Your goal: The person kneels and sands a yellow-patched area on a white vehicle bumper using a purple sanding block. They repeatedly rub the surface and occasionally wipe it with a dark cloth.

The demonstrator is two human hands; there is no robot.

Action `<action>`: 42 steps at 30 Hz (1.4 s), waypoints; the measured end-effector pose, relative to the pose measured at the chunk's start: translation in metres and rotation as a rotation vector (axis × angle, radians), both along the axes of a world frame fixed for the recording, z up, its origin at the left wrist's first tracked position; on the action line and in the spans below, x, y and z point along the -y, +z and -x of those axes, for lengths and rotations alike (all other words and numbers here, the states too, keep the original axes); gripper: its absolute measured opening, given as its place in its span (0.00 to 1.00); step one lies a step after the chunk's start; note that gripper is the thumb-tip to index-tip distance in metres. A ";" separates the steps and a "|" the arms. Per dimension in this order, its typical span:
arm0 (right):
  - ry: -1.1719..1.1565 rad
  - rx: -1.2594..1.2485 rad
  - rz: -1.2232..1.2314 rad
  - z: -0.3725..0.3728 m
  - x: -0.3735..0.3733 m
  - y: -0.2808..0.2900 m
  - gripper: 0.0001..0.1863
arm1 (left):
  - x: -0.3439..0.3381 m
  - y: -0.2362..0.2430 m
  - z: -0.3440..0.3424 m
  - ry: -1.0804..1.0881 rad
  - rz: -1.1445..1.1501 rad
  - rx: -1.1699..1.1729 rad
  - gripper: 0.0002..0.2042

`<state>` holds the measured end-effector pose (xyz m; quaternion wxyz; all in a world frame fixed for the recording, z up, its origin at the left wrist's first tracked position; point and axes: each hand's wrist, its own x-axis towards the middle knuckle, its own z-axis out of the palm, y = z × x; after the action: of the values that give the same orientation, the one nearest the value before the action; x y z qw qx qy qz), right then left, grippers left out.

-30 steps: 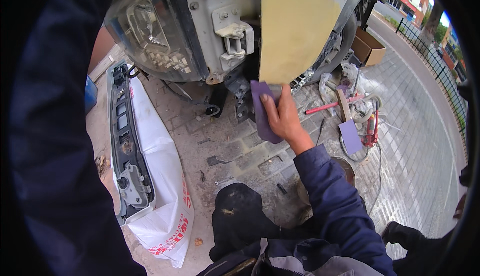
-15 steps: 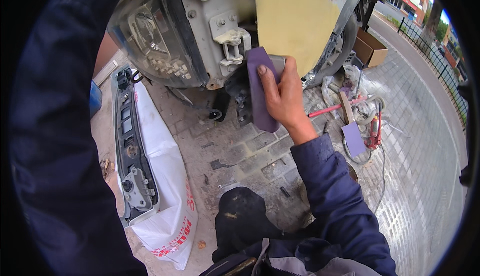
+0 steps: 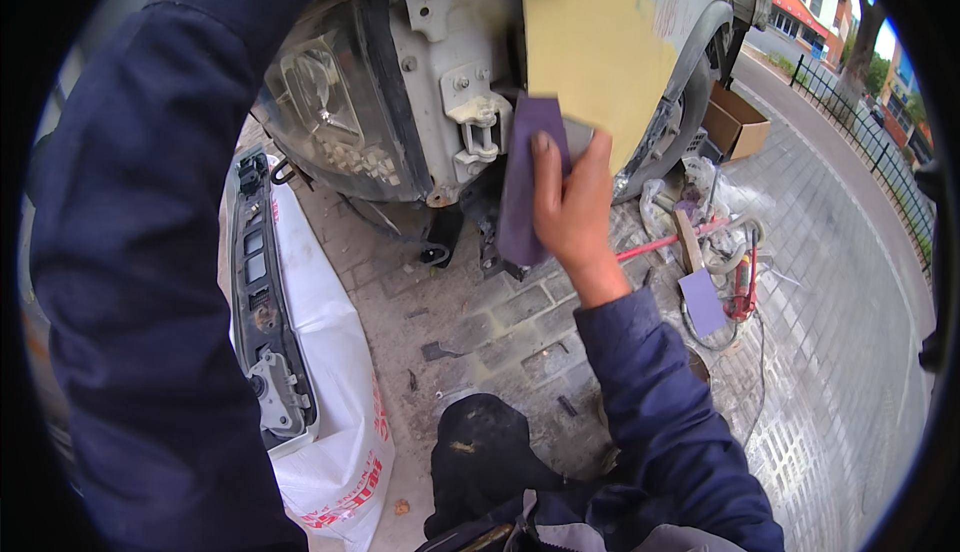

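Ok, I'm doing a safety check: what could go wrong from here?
The bare right hand might get scraped on the yellow panel, which looks close. The purple pad could knock the white bracket near it. Someone might trip over the red pole lying on the paving.

We see a long block faced with purple sandpaper (image 3: 522,202), held in the right grip (image 3: 577,207) with the thumb along its near face. It stands nearly upright, its top leaning slightly right, and a grey part shows behind the thumb. Its upper end overlaps the lower left edge of a yellow panel (image 3: 600,52); we cannot tell whether the two touch. The panel, matt and pale, hangs upright on the vehicle, with a nearly straight left edge and faint coloured marks toward its upper right.
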<state>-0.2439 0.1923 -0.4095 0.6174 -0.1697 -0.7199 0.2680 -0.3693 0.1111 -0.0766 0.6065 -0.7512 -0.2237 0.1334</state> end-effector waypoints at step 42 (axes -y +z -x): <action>-0.108 0.340 0.374 -0.264 -0.060 -0.100 0.19 | 0.004 -0.439 -0.014 0.139 0.476 0.573 0.03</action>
<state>0.0200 0.2527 -0.5094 0.4588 -0.3619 -0.7411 0.3305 -0.3550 0.1067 -0.5159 0.3175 -0.8609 -0.3974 0.0070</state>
